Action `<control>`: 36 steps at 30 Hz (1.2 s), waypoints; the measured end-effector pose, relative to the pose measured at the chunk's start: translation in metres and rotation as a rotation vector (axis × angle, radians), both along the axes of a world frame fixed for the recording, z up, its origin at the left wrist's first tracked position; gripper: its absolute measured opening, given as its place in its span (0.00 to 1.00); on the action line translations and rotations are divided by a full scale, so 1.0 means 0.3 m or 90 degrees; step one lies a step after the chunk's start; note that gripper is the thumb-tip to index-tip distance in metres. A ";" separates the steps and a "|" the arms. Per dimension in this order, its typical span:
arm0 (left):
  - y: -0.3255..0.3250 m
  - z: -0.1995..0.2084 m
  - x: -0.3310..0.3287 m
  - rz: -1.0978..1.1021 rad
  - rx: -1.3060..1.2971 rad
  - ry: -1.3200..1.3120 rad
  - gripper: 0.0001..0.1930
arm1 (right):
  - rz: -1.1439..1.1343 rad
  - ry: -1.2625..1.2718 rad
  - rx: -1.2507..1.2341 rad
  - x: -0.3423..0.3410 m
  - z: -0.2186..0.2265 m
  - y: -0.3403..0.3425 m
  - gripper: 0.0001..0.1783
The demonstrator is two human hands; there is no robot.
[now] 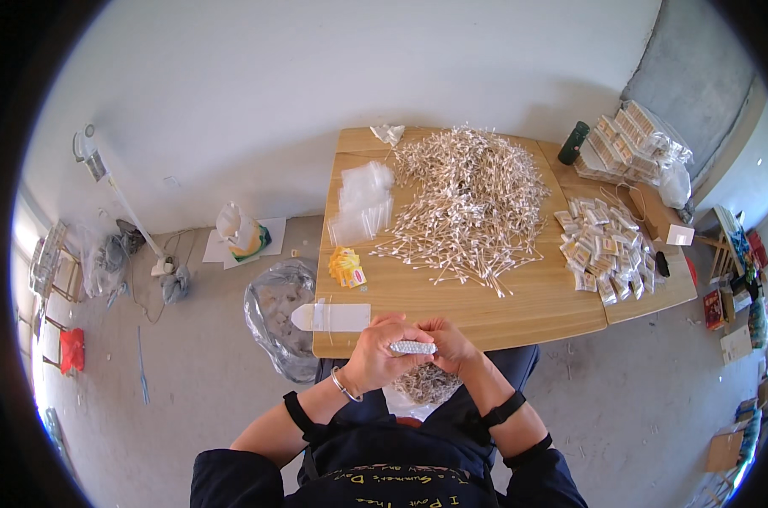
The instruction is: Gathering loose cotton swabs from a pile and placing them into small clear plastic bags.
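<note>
Just off the table's near edge, a tight bundle of cotton swabs [412,347] shows its white tips between my hands. My left hand [372,354] is closed around the bundle from the left. My right hand [450,342] pinches at its right end with bent fingers; whether the fingertips also hold something else is hidden. Beneath my hands, over my lap, lies a mass of more swabs [428,385] in a pale bag. Beyond them a big loose heap of cotton swabs [473,199] covers the middle of the wooden table [519,315].
On the table's left lie clear plastic bags [365,199], yellow cards [346,266] and a white card [341,317]. Packed swab bags [604,250], stacked bundles [629,144] and a dark green bottle [573,142] occupy the right. A large plastic bag [282,317] sits on the floor left.
</note>
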State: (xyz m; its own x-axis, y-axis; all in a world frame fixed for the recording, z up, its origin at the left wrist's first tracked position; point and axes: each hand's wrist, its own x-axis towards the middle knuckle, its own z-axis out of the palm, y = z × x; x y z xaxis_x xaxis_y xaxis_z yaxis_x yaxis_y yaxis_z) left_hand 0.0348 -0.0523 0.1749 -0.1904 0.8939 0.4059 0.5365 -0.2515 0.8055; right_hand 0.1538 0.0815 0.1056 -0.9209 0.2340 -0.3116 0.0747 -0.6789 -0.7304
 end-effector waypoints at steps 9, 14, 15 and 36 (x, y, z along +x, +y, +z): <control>0.013 -0.056 0.001 -0.036 -0.031 -0.027 0.12 | -0.029 -0.084 0.030 0.008 -0.100 -0.003 0.06; 0.009 -0.100 -0.011 -0.034 -0.102 -0.071 0.12 | 0.056 -0.076 -0.041 -0.002 -0.101 -0.002 0.07; 0.016 -0.103 -0.004 -0.046 -0.097 -0.069 0.12 | 0.044 -0.074 -0.036 0.003 -0.112 0.005 0.07; 0.005 -0.425 -0.262 0.109 -0.348 0.056 0.25 | -0.755 -0.085 0.111 0.442 0.081 0.657 0.13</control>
State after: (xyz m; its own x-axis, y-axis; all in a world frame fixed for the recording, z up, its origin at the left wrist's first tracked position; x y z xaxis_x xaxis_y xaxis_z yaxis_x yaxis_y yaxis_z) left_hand -0.0439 -0.0508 0.0473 -0.3377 0.9374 -0.0849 0.6032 0.2847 0.7450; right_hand 0.2865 0.2786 0.1300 -0.0677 0.9610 -0.2681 -0.4469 -0.2695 -0.8530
